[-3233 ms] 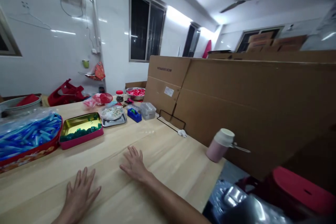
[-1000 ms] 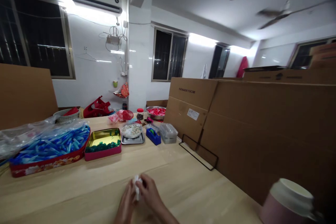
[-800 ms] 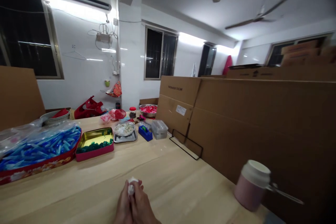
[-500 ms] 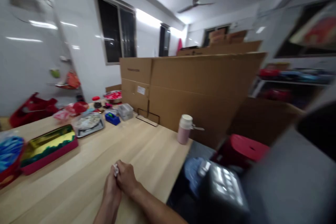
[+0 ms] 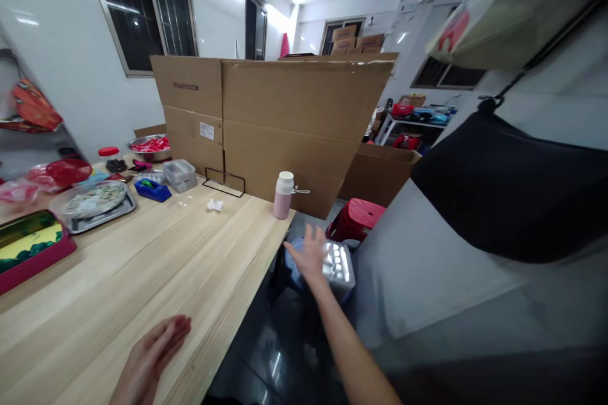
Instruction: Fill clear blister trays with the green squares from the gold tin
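My left hand (image 5: 151, 354) lies open at the near edge of the pale wooden table (image 5: 118, 278), holding nothing. My right hand (image 5: 311, 254) is past the table's edge with its fingers spread and empty. It is just in front of a clear plastic blister tray (image 5: 339, 267) resting on a blue cloth bundle (image 5: 297, 264). A crumpled white tissue (image 5: 215, 205) sits far off on the tabletop, out of reach of both hands. A pink flask with a cream lid (image 5: 284, 195) stands at the table's corner.
Tall cardboard sheets (image 5: 285, 114) stand along the table's far side, with a black wire stand (image 5: 223, 182) before them. A blue tape dispenser (image 5: 152, 190), a steel tray (image 5: 94, 200) and a green-filled tin (image 5: 28, 253) lie on the left. A red stool (image 5: 355, 218) stands beyond the edge.
My hands were pressed together around the white tissue and have now parted. The tissue lies on the far tabletop, my right hand is out past the edge, and the view has swung right.
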The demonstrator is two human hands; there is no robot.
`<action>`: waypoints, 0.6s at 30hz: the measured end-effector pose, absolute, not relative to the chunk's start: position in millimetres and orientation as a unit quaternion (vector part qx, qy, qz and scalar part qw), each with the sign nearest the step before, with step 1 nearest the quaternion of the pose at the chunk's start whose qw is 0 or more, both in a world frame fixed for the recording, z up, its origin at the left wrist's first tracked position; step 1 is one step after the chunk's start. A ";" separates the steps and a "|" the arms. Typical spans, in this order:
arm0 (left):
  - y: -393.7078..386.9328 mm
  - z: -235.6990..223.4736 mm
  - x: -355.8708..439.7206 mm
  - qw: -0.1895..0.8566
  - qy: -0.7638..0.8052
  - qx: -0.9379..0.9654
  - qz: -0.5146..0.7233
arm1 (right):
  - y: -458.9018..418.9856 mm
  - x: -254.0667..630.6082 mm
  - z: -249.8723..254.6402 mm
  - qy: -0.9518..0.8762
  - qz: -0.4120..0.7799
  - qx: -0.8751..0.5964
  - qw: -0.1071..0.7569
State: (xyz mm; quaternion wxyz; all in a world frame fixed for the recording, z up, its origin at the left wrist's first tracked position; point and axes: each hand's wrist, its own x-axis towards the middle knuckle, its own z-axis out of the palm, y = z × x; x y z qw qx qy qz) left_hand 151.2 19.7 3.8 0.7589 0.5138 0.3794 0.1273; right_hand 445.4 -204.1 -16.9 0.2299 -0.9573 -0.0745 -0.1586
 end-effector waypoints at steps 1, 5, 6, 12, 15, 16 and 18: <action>20.8 3.0 139.9 0.758 0.384 0.513 0.124 | -232.0 444.3 -30.6 -0.020 -0.151 -0.970 0.188; 20.9 -4.2 111.4 0.764 0.392 0.499 0.114 | -296.5 436.1 -77.6 0.087 -0.099 -0.984 0.118; 20.2 -7.0 108.2 0.768 0.392 0.493 0.113 | -300.5 437.1 -83.7 0.100 -0.079 -0.984 0.123; 16.0 -21.5 97.0 0.798 0.406 0.428 0.123 | -285.1 481.0 -81.0 0.181 0.056 -0.968 0.167; 14.4 -23.0 90.2 0.810 0.408 0.398 0.140 | -278.4 499.3 -75.2 0.235 0.109 -0.951 0.169; 13.9 -22.8 87.7 0.814 0.409 0.388 0.144 | -277.2 501.6 -73.7 0.246 0.123 -0.947 0.167; 13.2 -22.3 83.0 0.823 0.408 0.367 0.150 | -275.8 501.8 -71.1 0.253 0.134 -0.945 0.161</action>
